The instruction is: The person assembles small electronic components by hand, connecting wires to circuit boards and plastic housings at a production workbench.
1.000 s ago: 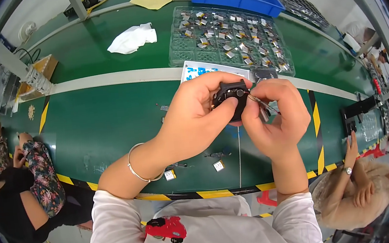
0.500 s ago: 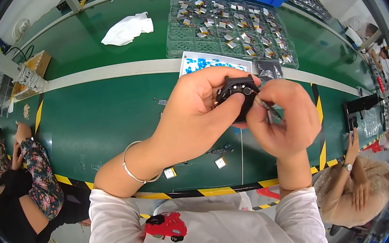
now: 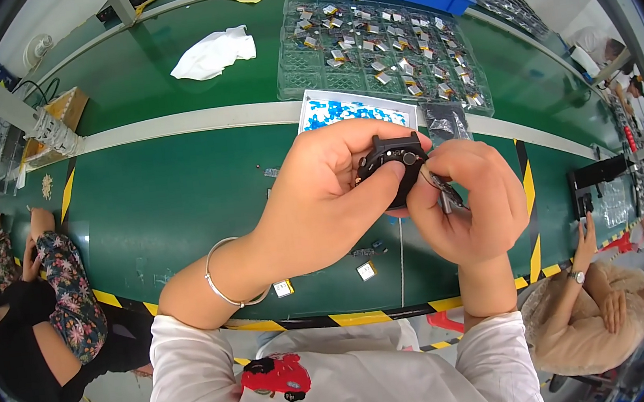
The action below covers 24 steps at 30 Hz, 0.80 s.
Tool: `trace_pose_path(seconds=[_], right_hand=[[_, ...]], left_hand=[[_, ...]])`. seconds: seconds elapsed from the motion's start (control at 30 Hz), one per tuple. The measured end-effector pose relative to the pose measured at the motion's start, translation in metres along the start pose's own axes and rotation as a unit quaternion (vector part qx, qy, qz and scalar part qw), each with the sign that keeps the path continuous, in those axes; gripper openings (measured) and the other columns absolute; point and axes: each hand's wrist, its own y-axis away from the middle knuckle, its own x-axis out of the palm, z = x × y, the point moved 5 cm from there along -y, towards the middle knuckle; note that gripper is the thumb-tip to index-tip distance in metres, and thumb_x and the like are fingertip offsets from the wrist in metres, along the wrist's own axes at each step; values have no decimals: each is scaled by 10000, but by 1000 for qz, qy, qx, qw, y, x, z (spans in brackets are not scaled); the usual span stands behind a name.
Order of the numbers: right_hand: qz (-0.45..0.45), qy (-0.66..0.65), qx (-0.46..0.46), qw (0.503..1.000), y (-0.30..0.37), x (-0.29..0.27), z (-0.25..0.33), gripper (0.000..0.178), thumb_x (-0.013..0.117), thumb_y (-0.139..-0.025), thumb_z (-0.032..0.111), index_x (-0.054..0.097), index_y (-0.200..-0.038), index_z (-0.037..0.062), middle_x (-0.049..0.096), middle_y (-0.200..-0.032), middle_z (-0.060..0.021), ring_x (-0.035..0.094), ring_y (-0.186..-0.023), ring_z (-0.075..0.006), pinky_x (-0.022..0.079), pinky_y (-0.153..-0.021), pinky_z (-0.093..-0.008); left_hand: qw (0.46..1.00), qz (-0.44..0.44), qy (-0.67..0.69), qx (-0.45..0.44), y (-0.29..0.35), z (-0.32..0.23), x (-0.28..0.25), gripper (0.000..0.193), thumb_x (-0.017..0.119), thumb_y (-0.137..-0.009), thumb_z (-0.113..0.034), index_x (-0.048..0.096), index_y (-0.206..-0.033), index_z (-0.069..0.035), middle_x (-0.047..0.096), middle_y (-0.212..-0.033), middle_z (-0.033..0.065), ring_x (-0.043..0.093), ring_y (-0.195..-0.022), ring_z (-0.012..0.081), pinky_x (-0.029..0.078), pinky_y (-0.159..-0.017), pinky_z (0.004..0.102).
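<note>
Watch (image 3: 399, 155) shifted; box (image 3: 410, 116) holds blue bits (image 3: 339, 111)

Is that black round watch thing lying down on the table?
No, the left hand is holding the black watch case, with its thumb pressed across it.

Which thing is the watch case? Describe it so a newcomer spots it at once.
At the green table, find the white box of blue bits. Just below it in the picture, the left hand holds the watch case, the right hand close beside it. Unlike the pale squares on the table, it is black and rounded.
</note>
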Motion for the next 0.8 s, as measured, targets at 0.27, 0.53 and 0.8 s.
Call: trace_pose_path(seconds=[0.27, 0.53, 0.8], right_hand=[[-14, 28, -35, 999, 0, 2, 1, 284, 730, -532, 2, 590, -778, 20, 586, -720, -92, 556, -553, -217, 459, -477, -283], [25, 22, -26, 999, -4, 0, 4, 175, 642, -621, -70, 561, -759, -1, 583, -684, -110, 580, -569, -221, 483, -517, -272], [45, -8, 3, 999, -7, -3, 4, 185, 619, -605, -75, 563, -764, 1, 581, -677, -99, 586, -578, -224, 493, -536, -280]], left_hand=[[999, 10, -11, 33, -1, -1, -1, 248, 494, -863, 67, 530, -1109, 58, 599, -1108, 147, 586, -983, 151, 502, -843, 284], [999, -9, -15, 43, 1, 0, 0, 221, 515, -861, 52, 556, -1078, 56, 615, -1066, 113, 593, -945, 133, 502, -819, 263], [998, 0, -27, 65, 4, -2, 1, 263, 504, -851, 84, 530, -1111, 56, 610, -1078, 118, 593, -959, 137, 501, -830, 272]])
